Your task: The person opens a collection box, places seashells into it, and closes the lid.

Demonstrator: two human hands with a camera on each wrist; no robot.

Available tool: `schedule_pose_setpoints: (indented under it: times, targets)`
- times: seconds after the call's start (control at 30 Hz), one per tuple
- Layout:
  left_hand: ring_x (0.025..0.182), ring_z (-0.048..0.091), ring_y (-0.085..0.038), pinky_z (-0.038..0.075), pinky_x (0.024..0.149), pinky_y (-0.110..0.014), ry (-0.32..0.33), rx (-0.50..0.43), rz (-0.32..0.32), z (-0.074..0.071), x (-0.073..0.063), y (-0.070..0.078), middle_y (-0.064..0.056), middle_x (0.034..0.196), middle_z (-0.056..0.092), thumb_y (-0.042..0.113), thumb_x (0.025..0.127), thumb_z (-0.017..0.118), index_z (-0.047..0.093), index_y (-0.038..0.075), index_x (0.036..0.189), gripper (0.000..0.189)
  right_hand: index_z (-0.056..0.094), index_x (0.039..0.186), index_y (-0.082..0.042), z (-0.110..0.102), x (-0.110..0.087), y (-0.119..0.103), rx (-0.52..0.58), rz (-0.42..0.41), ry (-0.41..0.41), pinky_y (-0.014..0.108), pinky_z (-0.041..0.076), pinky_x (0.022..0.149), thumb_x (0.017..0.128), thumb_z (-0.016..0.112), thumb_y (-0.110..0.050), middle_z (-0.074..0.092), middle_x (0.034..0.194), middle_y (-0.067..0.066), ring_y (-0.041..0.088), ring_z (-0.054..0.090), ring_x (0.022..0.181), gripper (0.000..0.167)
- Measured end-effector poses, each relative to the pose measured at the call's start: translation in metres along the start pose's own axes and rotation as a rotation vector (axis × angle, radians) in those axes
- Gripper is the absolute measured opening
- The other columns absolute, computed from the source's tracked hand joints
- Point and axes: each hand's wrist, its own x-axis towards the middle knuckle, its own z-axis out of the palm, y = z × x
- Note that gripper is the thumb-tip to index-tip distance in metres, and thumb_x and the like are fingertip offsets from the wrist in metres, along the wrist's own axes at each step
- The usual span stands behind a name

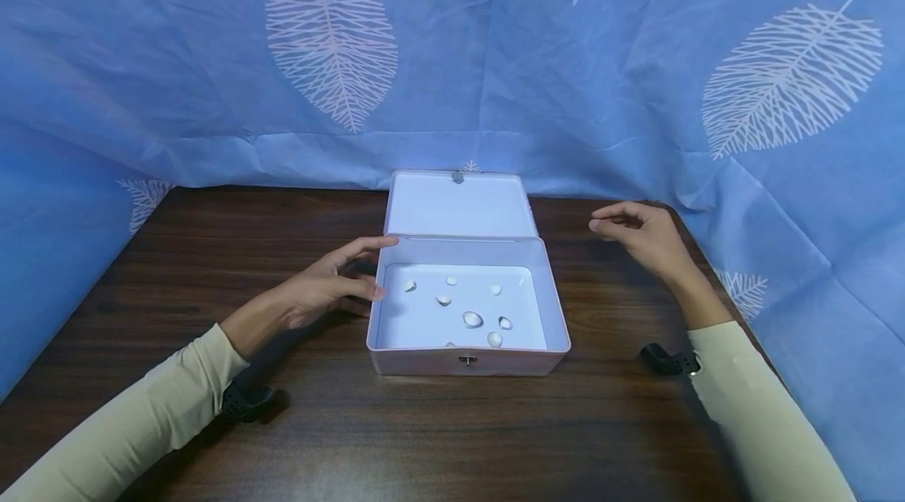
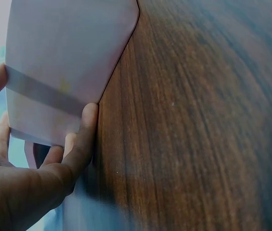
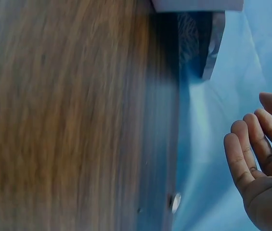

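Note:
A white metal box point(image 1: 467, 360) stands with its lid point(image 1: 461, 205) tipped back. Several small pale seashells point(image 1: 472, 320) lie spread over its floor. My left hand point(image 1: 321, 290) rests against the left side of the box, thumb at the rim and a finger near the back left corner; the left wrist view shows fingertips point(image 2: 90, 113) on the side wall. To the right of the box, my right hand point(image 1: 645, 236) is raised above the table, fingers loosely bent and nothing visible in them. Near it, the right wrist view shows a small shiny pale object point(image 3: 175, 203), probably a shell, at the table edge.
The dark wooden table point(image 1: 452, 439) carries the box. Blue cloth with white leaf prints point(image 1: 495, 70) hangs behind the table and along both sides. A small metal clasp point(image 1: 467, 360) is on the front of the box. Dark straps are at both wrists.

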Motion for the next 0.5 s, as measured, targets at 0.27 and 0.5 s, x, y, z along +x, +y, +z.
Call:
schedule_pose_setpoints:
  times: [0.27,0.5]
  targets:
    - [0.137,0.060,-0.045,0.065,0.101,-0.052,0.005,-0.001,-0.005,0.000,0.001,0.000,-0.020,0.178,0.028,0.008,0.103,0.076,0.038,0.030,0.176,0.086,0.076,0.135,0.001,-0.010,0.008,0.021,0.077,0.004,0.004,0.012,0.060,0.086,0.109,0.078,-0.031,0.073,0.104,-0.034,-0.008,0.076,0.092,0.041]
    - [0.137,0.061,-0.045,0.065,0.101,-0.052,0.004,0.000,-0.006,0.000,0.000,0.001,-0.020,0.178,0.028,0.010,0.102,0.079,0.038,0.030,0.176,0.087,0.080,0.128,-0.006,-0.019,0.015,0.039,0.145,0.040,0.026,0.013,0.062,0.083,0.108,0.079,-0.025,0.075,0.100,-0.036,-0.009,0.076,0.088,0.027]
